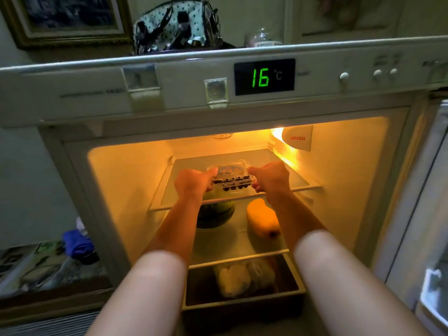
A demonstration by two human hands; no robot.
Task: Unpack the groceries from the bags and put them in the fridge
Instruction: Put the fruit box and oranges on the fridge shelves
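A clear plastic box of dark berries is held over the top glass shelf of the open fridge. My left hand grips its left end and my right hand grips its right end. Whether the box rests on the shelf or hovers just above it I cannot tell. On the shelf below lie a dark green watermelon, partly hidden by my left forearm, and a yellow mango. The bottom drawer holds pale bagged produce.
The fridge panel shows 16 °C. The fridge door stands open at the right. A spotted bag and a jar sit on top of the fridge. Clutter with a blue cloth lies at the left.
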